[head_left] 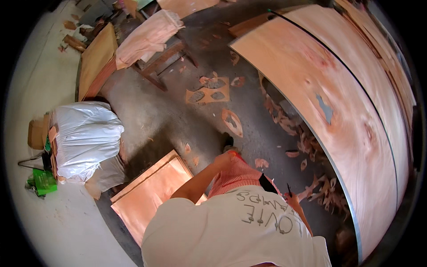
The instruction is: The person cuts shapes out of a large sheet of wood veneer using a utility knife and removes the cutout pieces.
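My left hand (226,159) rests at the knee of my red-striped trousers (235,175), beside a small bright red patch. Its fingers are too small and partly hidden to tell whether they hold anything. Low at my right side, my right hand (292,201) is closed around a thin dark tool (289,190) that points upward; whether it is a knife or a pen cannot be made out. To the right of that hand, thin wood veneer scraps (329,193) lie heaped on the floor. A large veneer sheet (356,138) curves along the right, apart from both hands.
A stack of veneer sheets (153,191) lies at lower left. Beyond it stands a white plastic-covered pile (89,138) near a green box (44,181). Farther off, a small wooden stand (162,62) bears pinkish sheets (147,38). A cut-out panel (207,90) and leaf-shaped scraps (232,122) litter the floor.
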`<state>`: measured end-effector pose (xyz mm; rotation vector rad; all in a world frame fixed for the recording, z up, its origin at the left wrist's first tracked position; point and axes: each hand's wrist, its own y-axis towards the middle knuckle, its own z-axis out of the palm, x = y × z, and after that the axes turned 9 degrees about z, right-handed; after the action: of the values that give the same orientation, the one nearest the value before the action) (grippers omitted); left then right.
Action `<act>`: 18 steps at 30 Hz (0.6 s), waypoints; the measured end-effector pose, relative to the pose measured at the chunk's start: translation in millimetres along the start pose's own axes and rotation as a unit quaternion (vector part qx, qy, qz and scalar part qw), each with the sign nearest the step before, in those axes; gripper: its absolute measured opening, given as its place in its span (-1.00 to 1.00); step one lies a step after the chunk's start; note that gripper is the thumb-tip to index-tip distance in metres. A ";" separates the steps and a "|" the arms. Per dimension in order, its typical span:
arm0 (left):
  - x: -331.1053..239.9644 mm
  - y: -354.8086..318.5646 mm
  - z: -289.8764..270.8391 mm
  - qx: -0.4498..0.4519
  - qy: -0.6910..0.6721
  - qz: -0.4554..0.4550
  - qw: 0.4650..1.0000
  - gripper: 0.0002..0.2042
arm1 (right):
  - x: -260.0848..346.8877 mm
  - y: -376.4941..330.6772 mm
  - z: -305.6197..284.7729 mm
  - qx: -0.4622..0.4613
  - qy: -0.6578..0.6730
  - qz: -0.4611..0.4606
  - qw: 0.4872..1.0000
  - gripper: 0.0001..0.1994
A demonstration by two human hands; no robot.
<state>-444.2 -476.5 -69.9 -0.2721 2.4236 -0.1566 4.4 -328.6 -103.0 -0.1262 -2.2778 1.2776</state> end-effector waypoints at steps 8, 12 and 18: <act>147.0 72.3 -104.8 -0.043 -0.115 -0.059 0.991 -0.58 | 202.0 68.7 36.7 -0.026 0.043 -0.018 0.999 -0.78; 277.8 123.7 -191.1 -0.104 -0.215 -0.152 0.959 -0.62 | 316.9 102.1 88.3 0.020 0.093 -0.012 0.995 -0.78; 507.0 184.4 -373.6 -0.417 -0.227 -0.245 0.845 -0.66 | 511.1 129.3 177.3 0.087 -0.056 -0.081 0.991 -0.82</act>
<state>-1092.8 -402.1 -136.9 -1.1739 1.7603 0.6878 -542.3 -228.2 -81.6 0.1926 -2.2050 1.4207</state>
